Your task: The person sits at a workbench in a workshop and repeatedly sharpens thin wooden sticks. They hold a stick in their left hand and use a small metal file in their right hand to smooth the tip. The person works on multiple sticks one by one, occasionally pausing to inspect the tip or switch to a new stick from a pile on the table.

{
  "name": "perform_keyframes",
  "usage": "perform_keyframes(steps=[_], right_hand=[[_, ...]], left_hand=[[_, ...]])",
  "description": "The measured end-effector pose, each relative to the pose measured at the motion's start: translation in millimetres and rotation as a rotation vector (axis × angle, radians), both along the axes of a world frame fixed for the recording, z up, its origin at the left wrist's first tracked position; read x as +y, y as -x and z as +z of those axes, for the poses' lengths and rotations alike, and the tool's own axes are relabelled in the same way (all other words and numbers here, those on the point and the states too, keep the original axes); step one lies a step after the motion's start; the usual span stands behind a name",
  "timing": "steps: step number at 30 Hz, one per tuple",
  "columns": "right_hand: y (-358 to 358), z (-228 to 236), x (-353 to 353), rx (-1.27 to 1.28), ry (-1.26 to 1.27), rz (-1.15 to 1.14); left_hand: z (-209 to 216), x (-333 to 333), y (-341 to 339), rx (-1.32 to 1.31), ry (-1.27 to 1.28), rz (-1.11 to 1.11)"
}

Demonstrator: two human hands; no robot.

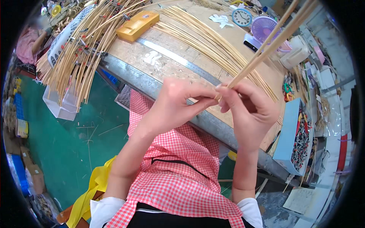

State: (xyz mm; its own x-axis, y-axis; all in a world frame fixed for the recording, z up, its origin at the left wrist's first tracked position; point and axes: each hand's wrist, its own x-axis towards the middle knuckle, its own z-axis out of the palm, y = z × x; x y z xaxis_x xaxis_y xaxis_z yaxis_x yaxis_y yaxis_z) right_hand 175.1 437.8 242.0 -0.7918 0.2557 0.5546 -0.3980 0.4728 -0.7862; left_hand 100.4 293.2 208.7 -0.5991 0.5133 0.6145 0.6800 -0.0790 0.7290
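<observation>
Over the front edge of the workbench, both my hands meet at the lower end of a few thin bamboo sticks [262,57], which slant up toward the top right. My right hand [251,114] is closed around them, thumb and fingers pinched together. My left hand [176,102] pinches at their lower tips, thumb against forefinger; whatever small thing may lie between these fingertips is hidden. Behind my hands a metal ruler [178,59] lies on the bench, and beyond it a loose row of similar sticks [213,41].
A yellow box [137,26] stands by a large pile of clipped sticks [85,57] overhanging the bench's left side. At right is a blue box [285,140] of small clips. A purple fan [264,29], a blue clock [242,17] and a white jug [295,52] stand farther back.
</observation>
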Motion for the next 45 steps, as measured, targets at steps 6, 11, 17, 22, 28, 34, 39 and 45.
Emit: perform_keyframes(steps=[6,11,17,22,28,34,39,45], right_hand=[[-6.2,-1.3,-3.2,-0.002,0.058,0.064],[-1.1,2.7,2.0,-0.030,0.156,0.009],[5.8,8.5,19.6,-0.093,0.363,-0.012],[0.1,13.6,16.4,-0.064,0.340,-0.050],[-11.7,10.6,1.6,0.005,0.011,-0.071],[-7.2,2.7,3.1,0.015,-0.112,-0.039],[2.5,7.9,3.2,-0.034,0.286,-0.116],[21.5,-11.0,15.3,0.043,0.589,-0.036]], left_hand=[[-17.4,-1.7,-0.9,0.003,0.025,-0.001],[-16.1,3.1,6.2,0.002,0.123,-0.032],[-26.8,3.1,12.1,-0.207,0.169,-0.193],[-22.7,5.6,10.0,-0.244,0.158,-0.252],[-28.2,10.1,7.4,-0.095,0.064,-0.182],[-43.5,11.2,5.9,-0.095,0.039,-0.141],[-36.0,9.5,7.6,-0.123,0.074,-0.174],[-15.2,23.7,-16.6,-0.015,-0.011,0.168]])
